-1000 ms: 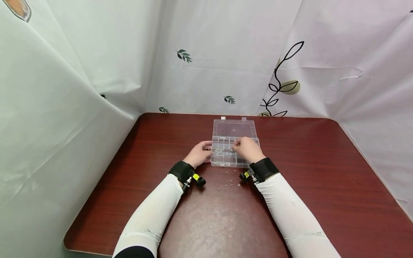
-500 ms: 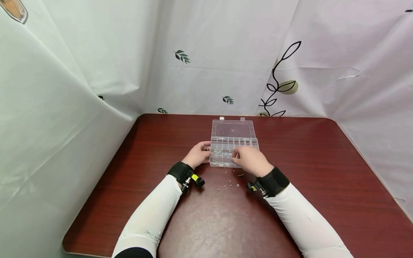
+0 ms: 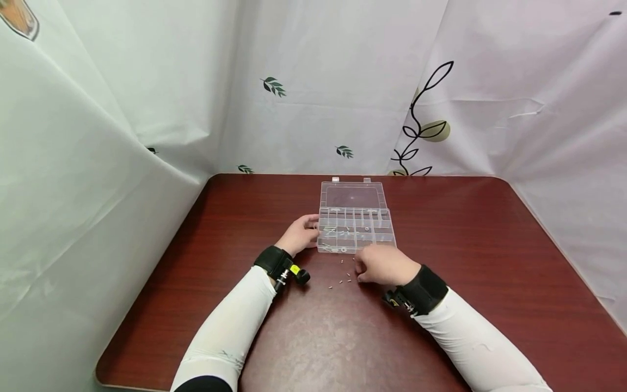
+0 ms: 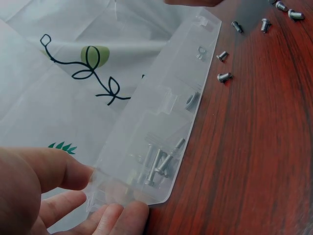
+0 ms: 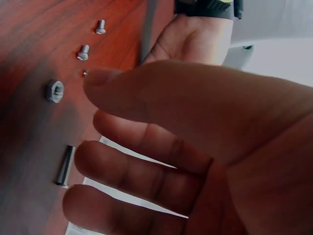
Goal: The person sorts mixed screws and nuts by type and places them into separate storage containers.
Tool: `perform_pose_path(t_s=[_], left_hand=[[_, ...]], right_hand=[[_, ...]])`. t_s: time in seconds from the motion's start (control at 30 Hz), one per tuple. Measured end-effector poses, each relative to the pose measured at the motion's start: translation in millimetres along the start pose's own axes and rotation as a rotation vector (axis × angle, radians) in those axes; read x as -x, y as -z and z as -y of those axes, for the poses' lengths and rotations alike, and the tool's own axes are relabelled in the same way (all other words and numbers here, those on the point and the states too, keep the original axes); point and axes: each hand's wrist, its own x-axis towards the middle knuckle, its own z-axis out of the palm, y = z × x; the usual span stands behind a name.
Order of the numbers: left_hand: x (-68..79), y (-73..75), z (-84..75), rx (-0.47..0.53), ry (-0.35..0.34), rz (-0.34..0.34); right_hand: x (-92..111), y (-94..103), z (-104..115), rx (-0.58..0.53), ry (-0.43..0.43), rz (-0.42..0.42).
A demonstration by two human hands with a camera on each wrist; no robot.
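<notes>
A clear plastic compartment box (image 3: 338, 251) stands on the table, its lid (image 3: 352, 195) folded back. My left hand (image 3: 299, 235) holds the box's left end, thumb on the upper edge and fingers low against the wall. Through the front wall in the left wrist view show long screws (image 4: 155, 167) and a washer (image 4: 191, 100). My right hand (image 3: 384, 265) is just in front of the box, low over the table, thumb and fingers parted around nothing visible. Beside its fingertips in the right wrist view lie a long screw (image 5: 65, 166) and a ring-shaped nut (image 5: 55, 91).
Several short screws (image 4: 224, 77) lie scattered on the dark red wooden table (image 3: 254, 201) in front of the box. A white patterned cloth (image 3: 303, 109) hangs behind the table's far edge and along both sides.
My right hand has drawn back from over the box's compartments to the table in front of it. A long screw appeared on the table half a second ago. The left hand keeps its hold.
</notes>
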Motion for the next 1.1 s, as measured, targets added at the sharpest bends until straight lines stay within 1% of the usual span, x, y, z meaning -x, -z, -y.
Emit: perform_pose_path(t_s=[0.2,0.33,0.53,0.67,0.93,1.1], left_hand=[[0.2,-1.0,0.6,-0.005,-0.003,0.003],[-0.4,-0.7,1.2,-0.01,-0.003,0.013],[0.2,2.1,1.6,-0.014,-0.009,-0.006],[-0.7,1.0,2.8,-0.001,-0.002,0.003],[1.0,1.1,0.7,0.003,-0.007,-0.003],[1.0,1.1,0.9,0.009,-0.004,0.002]], right_hand=[[-1,-7.7,0,-0.001,-0.002,0.032],[-1,-10.0,2,0.008,0.007,0.016],[-4,-11.8,3,0.021,0.025,-0.005],[-5,-13.1,2,0.032,0.009,-0.001],[-7,-14.9,-3,-0.018,0.015,0.042],[-6,-11.4,-5,-0.049,0.026,0.045]])
